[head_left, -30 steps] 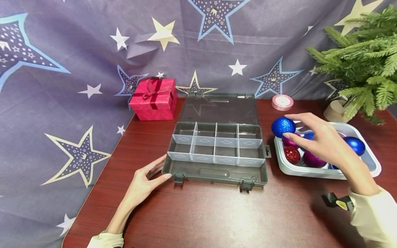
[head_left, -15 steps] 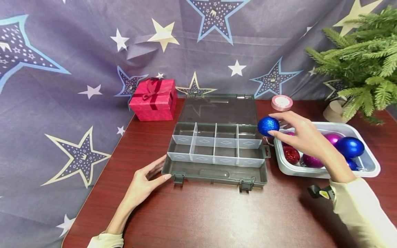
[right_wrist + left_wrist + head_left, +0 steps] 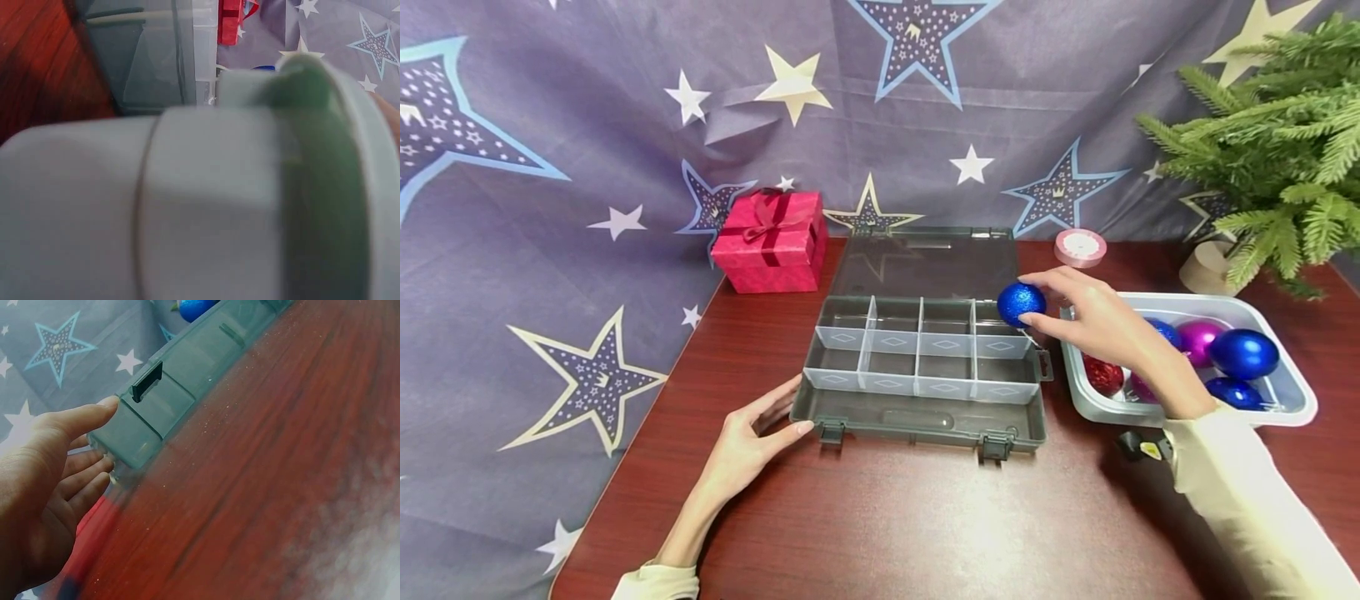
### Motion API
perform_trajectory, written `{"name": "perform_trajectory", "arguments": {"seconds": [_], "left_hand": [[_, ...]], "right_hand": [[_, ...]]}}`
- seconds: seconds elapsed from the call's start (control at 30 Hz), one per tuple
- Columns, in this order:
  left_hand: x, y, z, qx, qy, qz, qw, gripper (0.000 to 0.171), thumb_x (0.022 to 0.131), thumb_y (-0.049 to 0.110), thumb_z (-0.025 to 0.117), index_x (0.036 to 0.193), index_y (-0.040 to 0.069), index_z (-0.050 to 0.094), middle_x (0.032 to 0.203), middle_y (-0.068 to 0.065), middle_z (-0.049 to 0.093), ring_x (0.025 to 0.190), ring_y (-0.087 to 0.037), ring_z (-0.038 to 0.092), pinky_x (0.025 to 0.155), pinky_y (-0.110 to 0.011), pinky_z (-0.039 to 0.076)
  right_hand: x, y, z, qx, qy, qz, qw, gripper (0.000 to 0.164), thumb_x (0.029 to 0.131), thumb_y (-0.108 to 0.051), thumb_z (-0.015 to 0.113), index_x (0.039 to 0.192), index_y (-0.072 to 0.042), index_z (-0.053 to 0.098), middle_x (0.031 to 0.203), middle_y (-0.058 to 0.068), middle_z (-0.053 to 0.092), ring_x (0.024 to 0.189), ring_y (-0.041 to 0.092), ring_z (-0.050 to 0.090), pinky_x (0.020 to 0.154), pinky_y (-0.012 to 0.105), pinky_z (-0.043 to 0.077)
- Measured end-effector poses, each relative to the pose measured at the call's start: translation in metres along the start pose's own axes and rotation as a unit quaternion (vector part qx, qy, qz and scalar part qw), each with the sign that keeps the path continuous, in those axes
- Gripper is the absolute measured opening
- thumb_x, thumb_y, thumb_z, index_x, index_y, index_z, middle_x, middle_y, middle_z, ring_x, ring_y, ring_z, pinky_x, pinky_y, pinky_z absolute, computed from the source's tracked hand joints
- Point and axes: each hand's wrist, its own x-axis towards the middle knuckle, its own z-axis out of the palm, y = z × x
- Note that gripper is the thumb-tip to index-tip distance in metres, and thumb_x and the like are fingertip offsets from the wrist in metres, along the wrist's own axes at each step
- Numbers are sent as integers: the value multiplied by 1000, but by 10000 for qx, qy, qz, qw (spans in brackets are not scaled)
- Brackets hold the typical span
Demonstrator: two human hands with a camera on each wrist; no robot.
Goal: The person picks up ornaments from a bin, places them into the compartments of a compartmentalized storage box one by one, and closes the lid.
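In the head view, my right hand [image 3: 1101, 323] pinches a glittery blue Christmas bauble [image 3: 1019, 306] between thumb and fingers. A short silvery cord hangs from the bauble, which overlaps the back right compartment. Below it, a smoky clear compartment box [image 3: 917, 417] lies with its lid [image 3: 928, 267] folded back. White dividers split the box's back part; a long front section runs along the latches. My left hand [image 3: 741, 450] holds the box's front left corner. In the left wrist view its thumb [image 3: 94, 419] rests at the front rim, with the other fingers at the side.
A white tub [image 3: 1303, 408] of blue, magenta and red baubles stands right of the box; its blurred wall [image 3: 212, 206] fills most of the right wrist view. Behind are a red gift box [image 3: 775, 250], a pink ribbon roll [image 3: 1080, 247] and a small fir tree [image 3: 1285, 158].
My right hand has carried the blue bauble leftward from over the white tub to above the box's right side. My left hand has stayed at the corner.
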Motion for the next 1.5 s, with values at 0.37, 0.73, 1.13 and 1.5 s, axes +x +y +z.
{"name": "perform_trajectory", "arguments": {"seconds": [0.37,0.73,1.13,1.5], "left_hand": [[0,-2,1,0,-6,21,10000,62,90,9,83,147,15,60,142,-7,62,126,-26,63,101,-23,50],[-1,-1,0,36,-11,37,10000,62,90,10,83,148,17,60,140,-7,64,124,-25,64,100,-22,50],[0,0,0,-31,-35,67,10000,62,90,9,83,148,16,60,142,-7,63,125,-27,63,100,-23,51],[0,-1,0,-85,-70,44,9999,63,90,9,82,148,15,59,143,-7,62,126,-26,63,100,-23,51]], "right_hand": [[7,-2,3,86,-374,340,9987,46,97,-26,76,137,-7,63,127,17,63,110,32,68,90,55,56],[-4,5,-10,31,-184,335,9993,43,96,-22,77,134,-6,64,131,18,63,110,37,67,91,60,53],[-39,26,-30,-143,242,622,9977,37,93,-15,79,127,-4,69,118,16,68,104,34,66,87,42,47],[-65,46,-35,-418,142,1062,9934,39,94,-20,79,125,1,67,115,24,69,99,43,70,87,54,50]]}}
